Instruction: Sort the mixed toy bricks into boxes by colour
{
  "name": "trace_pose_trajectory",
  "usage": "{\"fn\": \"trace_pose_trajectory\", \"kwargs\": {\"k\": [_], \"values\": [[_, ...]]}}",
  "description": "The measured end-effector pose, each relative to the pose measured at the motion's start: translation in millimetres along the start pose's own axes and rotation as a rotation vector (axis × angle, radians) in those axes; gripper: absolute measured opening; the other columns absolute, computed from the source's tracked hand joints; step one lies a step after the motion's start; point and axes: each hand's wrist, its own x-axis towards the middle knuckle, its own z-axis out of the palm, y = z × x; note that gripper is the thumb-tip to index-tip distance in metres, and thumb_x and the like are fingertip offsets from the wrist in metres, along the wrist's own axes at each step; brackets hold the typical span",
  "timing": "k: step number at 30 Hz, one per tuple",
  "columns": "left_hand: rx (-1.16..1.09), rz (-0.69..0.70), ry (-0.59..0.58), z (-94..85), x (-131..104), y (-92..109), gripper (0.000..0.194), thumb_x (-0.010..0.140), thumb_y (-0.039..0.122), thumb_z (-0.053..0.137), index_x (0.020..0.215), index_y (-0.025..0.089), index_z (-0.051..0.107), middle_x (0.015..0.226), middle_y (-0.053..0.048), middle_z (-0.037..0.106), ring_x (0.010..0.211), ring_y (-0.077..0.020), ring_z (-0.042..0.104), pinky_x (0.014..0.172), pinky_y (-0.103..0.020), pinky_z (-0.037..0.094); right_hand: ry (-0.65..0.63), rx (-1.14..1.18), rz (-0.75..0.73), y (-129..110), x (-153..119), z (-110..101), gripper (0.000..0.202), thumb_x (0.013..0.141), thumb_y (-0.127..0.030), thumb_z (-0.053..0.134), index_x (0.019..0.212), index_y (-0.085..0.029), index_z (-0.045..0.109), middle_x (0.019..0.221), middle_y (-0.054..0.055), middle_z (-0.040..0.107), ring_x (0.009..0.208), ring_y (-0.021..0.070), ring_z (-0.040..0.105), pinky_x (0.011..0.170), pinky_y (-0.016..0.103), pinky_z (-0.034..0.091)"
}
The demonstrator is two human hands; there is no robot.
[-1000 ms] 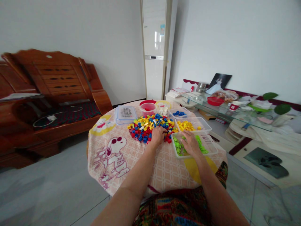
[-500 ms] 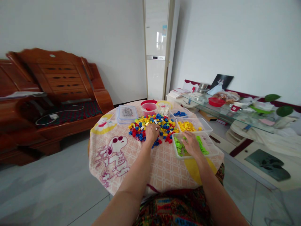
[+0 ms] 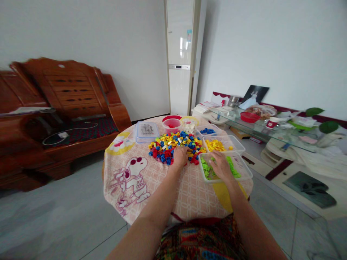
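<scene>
A heap of mixed toy building bricks (image 3: 162, 153) in red, blue, yellow, white and green lies on the round table. My left hand (image 3: 180, 156) is at the heap's near edge, its fingers bent together among the bricks; whatever they pinch is hidden. Over a clear plastic box of green bricks (image 3: 233, 169) rests my right hand (image 3: 220, 165), thumb and fingers apart, with nothing visible in it. Just behind that box is another with yellow bricks (image 3: 215, 145). Blue bricks (image 3: 207, 131) lie in a smaller box farther back.
White bricks (image 3: 189, 128) and a pink tub (image 3: 172, 125) holding a few red pieces stand at the back. Left of them is a lidded clear box (image 3: 146, 130). A patterned cloth (image 3: 189, 195) covers the table. A cluttered glass-topped cabinet (image 3: 271, 131) stands at right, a wooden bench (image 3: 73, 101) at left.
My left hand has shifted slightly right and nearer to me along the heap, and the white piece at its fingertips no longer shows. My right hand stays over the green bricks.
</scene>
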Motion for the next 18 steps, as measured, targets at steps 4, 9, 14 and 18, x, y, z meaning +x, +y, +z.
{"fn": "trace_pose_trajectory", "kwargs": {"k": [4, 9, 14, 18], "values": [[0.064, 0.01, -0.028, 2.3, 0.2, 1.1, 0.031, 0.096, 0.015, 0.055, 0.113, 0.022, 0.08, 0.115, -0.011, 0.076, 0.114, -0.0273, 0.065, 0.101, -0.039, 0.048, 0.019, -0.003, -0.016, 0.5, -0.1, 1.1, 0.042, 0.088, -0.019, 0.057, 0.127, -0.018, 0.072, 0.134, 0.015, 0.069, 0.132, 0.0327, 0.058, 0.118, 0.056, 0.043], [0.131, 0.005, -0.06, -0.5, -1.4, 2.7, 0.034, 0.094, 0.015, 0.057, 0.117, 0.024, 0.08, 0.117, -0.012, 0.074, 0.117, -0.0296, 0.064, 0.098, -0.04, 0.047, 0.034, -0.001, -0.027, 0.8, -0.7, 1.5, 0.042, 0.088, -0.02, 0.056, 0.127, -0.02, 0.072, 0.133, 0.014, 0.069, 0.131, 0.0327, 0.058, 0.118, 0.057, 0.044], [0.121, -0.004, -0.067, -2.5, -2.5, 3.9, 0.035, 0.093, 0.012, 0.057, 0.115, 0.025, 0.081, 0.116, -0.012, 0.074, 0.116, -0.0295, 0.064, 0.098, -0.04, 0.047, 0.023, -0.002, -0.025, 0.9, -0.5, 0.9, 0.041, 0.088, -0.02, 0.056, 0.126, -0.018, 0.072, 0.134, 0.016, 0.068, 0.131, 0.0336, 0.058, 0.117, 0.058, 0.044], [0.116, -0.017, -0.067, -3.3, -2.4, 5.2, 0.029, 0.094, 0.014, 0.057, 0.11, 0.022, 0.081, 0.116, -0.012, 0.074, 0.116, -0.0292, 0.064, 0.099, -0.04, 0.047, 0.01, -0.01, -0.027, 0.3, 0.1, -0.5, 0.041, 0.088, -0.019, 0.057, 0.126, -0.017, 0.072, 0.133, 0.016, 0.069, 0.131, 0.0329, 0.058, 0.119, 0.055, 0.043]]}}
